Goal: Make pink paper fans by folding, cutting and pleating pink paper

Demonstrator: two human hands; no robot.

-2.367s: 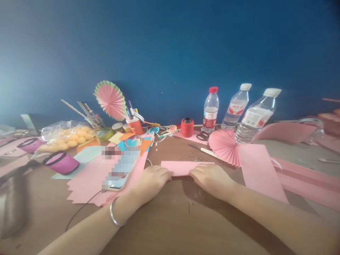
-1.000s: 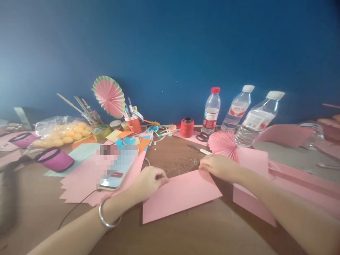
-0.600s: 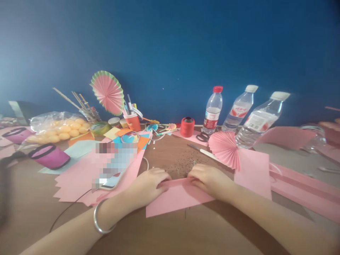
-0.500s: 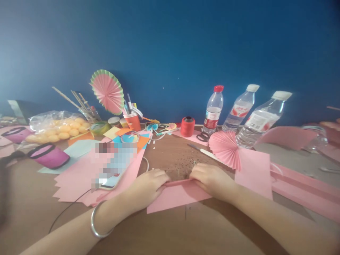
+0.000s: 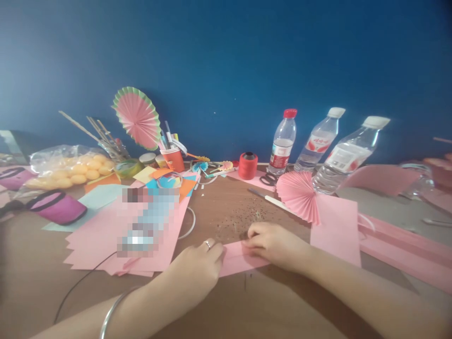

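Note:
A sheet of pink paper (image 5: 236, 258) lies on the table at the front centre, between my two hands. My left hand (image 5: 197, 268), with a ring on one finger, is closed over the sheet's left end and hides it. At the far edge, near the right end, the thumb and fingers of my right hand (image 5: 273, 242) pinch the same paper. A faint crease runs along the sheet. Just beyond it, small dark specks (image 5: 247, 216) are scattered on the table.
A pink pleated fan (image 5: 298, 195), white-handled knife (image 5: 277, 202), scissors (image 5: 269, 179) and water bottles (image 5: 282, 146) stand or lie on the right. Red thread spool (image 5: 248, 166) sits at the back. To the left are stacked pink sheets (image 5: 95, 245) and a blurred-out phone-like object (image 5: 150, 221).
My right hand has shifted slightly left along the paper, and its fingers have changed position. My left hand has moved down and covers more of the sheet's left end. The view has shifted slightly.

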